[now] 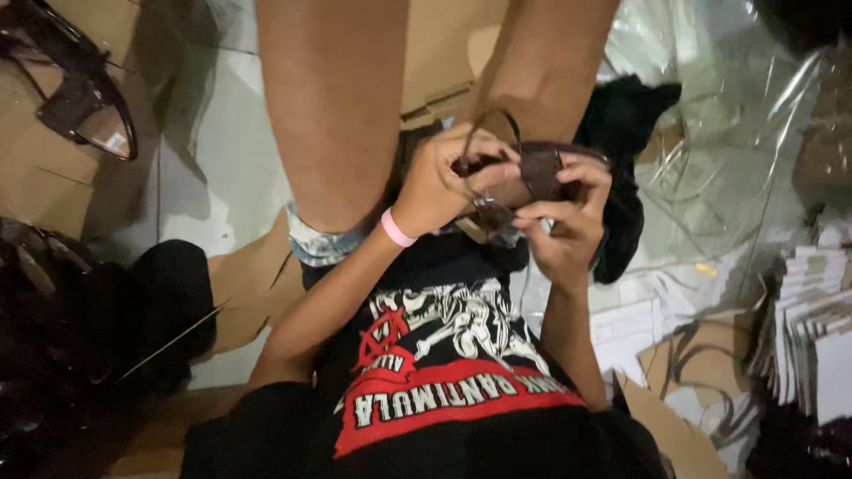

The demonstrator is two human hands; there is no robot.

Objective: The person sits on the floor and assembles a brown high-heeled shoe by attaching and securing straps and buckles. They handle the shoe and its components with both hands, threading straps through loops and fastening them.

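Flattened brown cardboard (53, 168) covers the far-left floor, and on it lies a dark strappy sandal (84, 106) with a pale insole patch. At the right edge a stack of white and grey card sheets (816, 337) stands on end, with more cardboard scraps (674, 417) near it. Crumpled clear plastic film (754, 115) spreads across the far right. A small yellow scrap (706, 269) lies on the pale floor there.

In the middle, both hands meet over a dark brown strap piece (540, 168), held just above the lap between the person's bare legs. The left hand (439, 182), with a pink wristband (397, 228), has its fingers curled around the near-left end of the piece, thumb pressed onto it. The right hand (564, 222) grips the right side, fingers bent over the top and thumb underneath. A thin loop of strap (493, 120) rises from the piece toward the far side.

A black cloth (626, 133) lies behind the hands, partly hidden. The exact shape of the held piece is hard to make out, since fingers cover most of it. A dark heap (80, 328) at the left is too dim to identify.
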